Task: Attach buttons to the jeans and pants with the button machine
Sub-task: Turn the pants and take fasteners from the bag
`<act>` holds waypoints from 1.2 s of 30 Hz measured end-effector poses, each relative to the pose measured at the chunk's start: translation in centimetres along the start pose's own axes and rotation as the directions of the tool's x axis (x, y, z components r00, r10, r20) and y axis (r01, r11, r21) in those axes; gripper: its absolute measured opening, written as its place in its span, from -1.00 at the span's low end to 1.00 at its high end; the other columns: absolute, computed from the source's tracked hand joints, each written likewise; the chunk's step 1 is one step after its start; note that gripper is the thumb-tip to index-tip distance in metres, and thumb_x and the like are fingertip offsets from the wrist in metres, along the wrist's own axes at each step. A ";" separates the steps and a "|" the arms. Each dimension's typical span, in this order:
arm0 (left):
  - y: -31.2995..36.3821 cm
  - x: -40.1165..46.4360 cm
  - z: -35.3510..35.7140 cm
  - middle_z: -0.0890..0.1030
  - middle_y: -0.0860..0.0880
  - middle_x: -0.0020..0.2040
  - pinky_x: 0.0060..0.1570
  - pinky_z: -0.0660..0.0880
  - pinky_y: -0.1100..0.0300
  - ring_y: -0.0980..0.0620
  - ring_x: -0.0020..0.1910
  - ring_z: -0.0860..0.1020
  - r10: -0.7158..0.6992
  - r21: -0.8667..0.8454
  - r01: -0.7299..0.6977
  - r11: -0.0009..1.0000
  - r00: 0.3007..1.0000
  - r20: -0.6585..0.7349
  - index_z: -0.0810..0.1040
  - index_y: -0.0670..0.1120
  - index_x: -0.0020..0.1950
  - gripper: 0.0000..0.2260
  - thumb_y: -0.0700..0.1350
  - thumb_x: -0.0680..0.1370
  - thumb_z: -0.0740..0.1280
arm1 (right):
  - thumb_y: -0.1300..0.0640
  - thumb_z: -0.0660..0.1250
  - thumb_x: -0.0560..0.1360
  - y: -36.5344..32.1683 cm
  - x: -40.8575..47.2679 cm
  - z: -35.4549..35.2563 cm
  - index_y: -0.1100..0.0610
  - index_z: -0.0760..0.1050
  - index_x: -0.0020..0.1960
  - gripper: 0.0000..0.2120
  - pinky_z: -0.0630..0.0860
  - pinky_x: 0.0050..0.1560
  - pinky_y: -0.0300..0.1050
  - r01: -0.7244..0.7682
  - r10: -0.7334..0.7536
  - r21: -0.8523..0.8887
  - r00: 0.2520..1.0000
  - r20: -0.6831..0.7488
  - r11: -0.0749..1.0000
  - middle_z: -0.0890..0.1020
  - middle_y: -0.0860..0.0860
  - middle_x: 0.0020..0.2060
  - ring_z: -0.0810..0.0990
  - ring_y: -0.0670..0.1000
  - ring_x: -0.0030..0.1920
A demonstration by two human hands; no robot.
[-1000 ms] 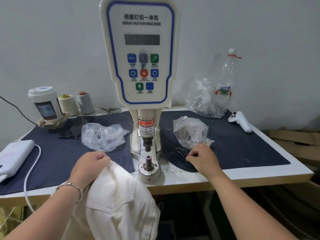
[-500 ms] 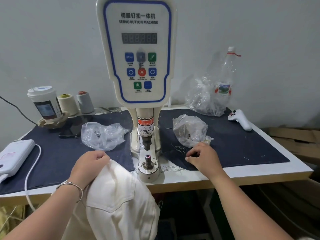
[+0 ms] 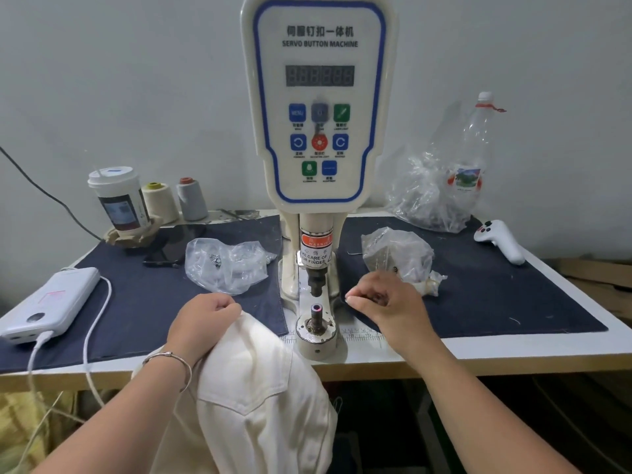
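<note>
Power bank (image 3: 51,302): white, at the table's far left on the dark mat, its cable trailing off the front edge; parked clear of the work zone.
Cup and thread cones (image 3: 160,200): grouped at the back left against the wall, likely kept out of reach of the garment.
Left bag (image 3: 227,265): clear plastic with small metal parts, lying just left of the machine column, handy for restocking.
Left hand (image 3: 201,318): fingers curled tight around a bunched edge of the white pants (image 3: 260,398), which hang from the table's front edge toward the lap; the grip probably readies the waistband for feeding.
Button machine (image 3: 319,107): upright at centre, display dark; the lower die post (image 3: 316,311) stands bare, with no fabric over it yet.
Right hand (image 3: 386,302): just right of the post, fingertips pinched together as if holding 1 small part; the part itself is too small to identify.
Right bag (image 3: 398,254): crumpled plastic just behind that hand, seemingly the source of buttons.
White controller (image 3: 499,241): far right, well apart.
</note>
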State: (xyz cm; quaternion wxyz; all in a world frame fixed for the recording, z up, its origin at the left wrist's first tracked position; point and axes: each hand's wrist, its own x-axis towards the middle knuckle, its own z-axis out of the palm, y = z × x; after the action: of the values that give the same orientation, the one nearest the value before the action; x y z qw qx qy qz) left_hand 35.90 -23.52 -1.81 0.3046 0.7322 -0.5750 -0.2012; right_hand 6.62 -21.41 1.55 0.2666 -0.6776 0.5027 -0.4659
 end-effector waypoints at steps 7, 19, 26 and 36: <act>-0.1 0.0 0.0 0.40 0.10 -0.50 -0.32 0.30 0.16 0.03 -0.38 0.35 0.011 -0.010 -0.011 1.000 1.000 -0.004 0.47 0.05 -0.43 -0.73 -0.12 0.47 0.27 | 0.29 0.49 0.41 -1.8 0.1 2.6 0.18 0.65 -0.20 -0.95 0.52 -0.12 -0.20 -0.005 -0.003 0.091 0.996 0.093 0.996 0.61 0.00 -0.12 0.56 -0.12 -0.17; -0.2 0.0 0.1 0.31 0.07 -0.48 -0.31 0.25 0.14 0.03 -0.37 0.27 0.017 -0.004 -0.017 1.000 1.000 -0.014 0.33 -0.02 -0.43 -0.74 -0.12 0.46 0.25 | 0.23 0.50 0.41 -1.8 0.4 2.7 0.11 0.63 -0.20 -0.93 0.35 -0.26 -0.44 0.063 -0.060 -0.012 0.989 0.134 0.998 0.55 -0.13 -0.15 0.46 -0.34 -0.28; -0.2 0.0 0.1 0.35 0.08 -0.50 -0.32 0.27 0.15 0.02 -0.38 0.31 0.020 0.006 -0.020 1.000 0.999 -0.027 0.38 0.00 -0.46 -0.72 -0.13 0.47 0.27 | 0.22 0.50 0.40 -2.2 0.5 2.5 0.13 0.65 -0.21 -0.94 0.38 -0.22 -0.46 0.081 -0.073 -0.055 0.987 0.143 0.995 0.54 -0.13 -0.13 0.47 -0.35 -0.26; 0.2 -0.2 -0.1 0.39 0.08 -0.49 -0.34 0.27 0.16 0.05 -0.39 0.33 0.000 -0.018 0.000 1.000 1.000 -0.006 0.42 0.02 -0.45 -0.73 -0.13 0.47 0.26 | 0.19 0.52 0.40 -2.1 0.1 2.2 0.09 0.67 -0.16 -0.95 0.36 -0.19 -0.40 0.088 -0.082 -0.039 0.987 0.136 0.995 0.60 -0.09 -0.13 0.49 -0.22 -0.21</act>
State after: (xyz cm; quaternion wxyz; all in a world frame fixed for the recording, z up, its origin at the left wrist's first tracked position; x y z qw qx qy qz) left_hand 35.78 -23.31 -1.61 0.3129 0.7300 -0.5723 -0.2041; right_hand 9.51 -20.95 2.41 0.2646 -0.7341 0.4645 -0.4187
